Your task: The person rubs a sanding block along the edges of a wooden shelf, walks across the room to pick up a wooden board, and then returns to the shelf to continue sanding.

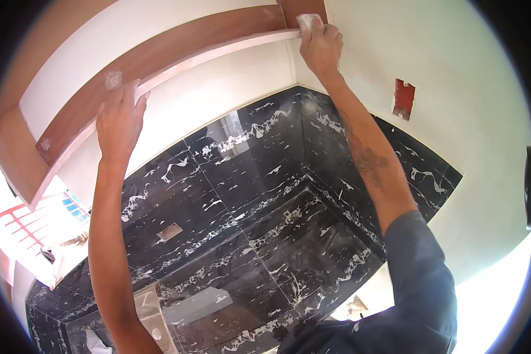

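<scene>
Overhead, a reddish-brown wooden cabinet frame [200, 41] runs along the wall, with a pale strip [218, 52] on its lower edge. My left hand [120, 121] grips this lower edge, its fingers up on the wood and thumb at the near side. Near the corner end, my right hand [323, 50] is closed around a whitish, dusty folded sheet [310, 22] that looks like sandpaper, held against the frame. Whitish patches [113, 79] mark the wood above my left hand.
Below is a black, white-veined counter [265, 265] with matching backsplash tiles [218, 147]. A steel sink [153, 318] sits at the lower left. In the right wall is a red electrical box recess [403, 99]. A small cut-out [170, 232] shows in the backsplash. A red grille [26, 227] stands at the left.
</scene>
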`<move>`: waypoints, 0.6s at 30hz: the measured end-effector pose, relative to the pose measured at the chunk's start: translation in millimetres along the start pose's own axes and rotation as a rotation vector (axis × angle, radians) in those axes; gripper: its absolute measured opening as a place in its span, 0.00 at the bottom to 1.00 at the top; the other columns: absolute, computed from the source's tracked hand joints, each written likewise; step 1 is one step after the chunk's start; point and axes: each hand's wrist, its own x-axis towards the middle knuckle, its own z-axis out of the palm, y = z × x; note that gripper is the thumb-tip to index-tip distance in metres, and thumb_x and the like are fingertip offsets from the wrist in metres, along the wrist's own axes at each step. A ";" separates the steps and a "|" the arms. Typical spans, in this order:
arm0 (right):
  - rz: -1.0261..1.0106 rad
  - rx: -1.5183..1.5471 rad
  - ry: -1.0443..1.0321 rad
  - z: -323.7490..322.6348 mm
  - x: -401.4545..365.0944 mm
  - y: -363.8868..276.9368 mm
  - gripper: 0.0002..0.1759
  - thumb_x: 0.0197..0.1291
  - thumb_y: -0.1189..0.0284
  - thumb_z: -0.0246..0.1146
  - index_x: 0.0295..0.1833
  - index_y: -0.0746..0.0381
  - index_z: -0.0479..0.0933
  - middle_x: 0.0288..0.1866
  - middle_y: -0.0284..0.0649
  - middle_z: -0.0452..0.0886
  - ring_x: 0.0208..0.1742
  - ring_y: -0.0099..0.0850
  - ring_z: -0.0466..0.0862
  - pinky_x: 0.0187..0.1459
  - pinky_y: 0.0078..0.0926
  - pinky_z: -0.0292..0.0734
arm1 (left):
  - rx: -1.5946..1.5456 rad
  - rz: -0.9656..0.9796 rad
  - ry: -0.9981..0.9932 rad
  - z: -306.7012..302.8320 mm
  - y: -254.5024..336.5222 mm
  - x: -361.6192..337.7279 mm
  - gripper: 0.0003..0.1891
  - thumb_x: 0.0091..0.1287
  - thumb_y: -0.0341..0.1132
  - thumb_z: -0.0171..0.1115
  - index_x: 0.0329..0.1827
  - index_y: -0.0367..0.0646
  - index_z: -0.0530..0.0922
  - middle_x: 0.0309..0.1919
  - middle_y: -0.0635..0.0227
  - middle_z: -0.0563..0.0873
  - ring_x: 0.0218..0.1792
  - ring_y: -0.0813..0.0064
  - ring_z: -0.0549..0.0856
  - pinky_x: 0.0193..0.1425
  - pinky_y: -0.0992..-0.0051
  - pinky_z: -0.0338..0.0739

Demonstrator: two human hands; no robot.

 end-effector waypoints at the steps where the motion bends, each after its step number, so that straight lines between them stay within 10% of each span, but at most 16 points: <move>1: 0.068 -0.051 0.008 4.1 1.1 -1.0 0.27 0.65 0.62 0.65 0.65 0.65 0.75 0.49 0.56 0.75 0.49 0.54 0.75 0.50 0.52 0.73 | 0.004 -0.010 0.011 0.3 0.6 0.9 0.17 0.72 0.44 0.65 0.57 0.44 0.83 0.49 0.62 0.89 0.49 0.61 0.87 0.53 0.62 0.78; 6: -0.189 0.081 0.049 -10.2 -17.1 16.2 0.28 0.63 0.65 0.65 0.65 0.69 0.76 0.45 0.62 0.74 0.45 0.55 0.74 0.50 0.53 0.70 | -0.047 -0.045 -0.010 2.7 0.6 0.6 0.17 0.74 0.43 0.63 0.60 0.46 0.82 0.57 0.59 0.87 0.53 0.55 0.85 0.58 0.59 0.77; 10: 0.191 0.072 -0.075 2.1 -5.8 -2.5 0.25 0.68 0.65 0.63 0.67 0.67 0.75 0.48 0.67 0.74 0.50 0.59 0.74 0.54 0.54 0.73 | -0.045 -0.099 -0.040 3.5 1.7 -1.3 0.16 0.74 0.43 0.63 0.60 0.47 0.82 0.56 0.59 0.87 0.53 0.55 0.85 0.58 0.59 0.77; 14: -0.189 0.159 -0.037 -21.0 -18.2 -39.5 0.31 0.65 0.69 0.66 0.72 0.67 0.71 0.55 0.67 0.70 0.53 0.61 0.72 0.56 0.56 0.71 | -0.037 -0.072 -0.003 4.5 2.9 -1.9 0.16 0.73 0.42 0.64 0.59 0.46 0.83 0.54 0.60 0.88 0.52 0.58 0.86 0.56 0.61 0.77; 18: -0.033 0.142 -0.019 -9.1 -11.5 -37.3 0.32 0.64 0.69 0.66 0.72 0.70 0.70 0.53 0.68 0.70 0.52 0.60 0.71 0.56 0.56 0.70 | -0.004 -0.047 0.051 0.9 3.2 0.1 0.16 0.71 0.42 0.67 0.57 0.44 0.83 0.49 0.63 0.89 0.50 0.63 0.87 0.53 0.64 0.76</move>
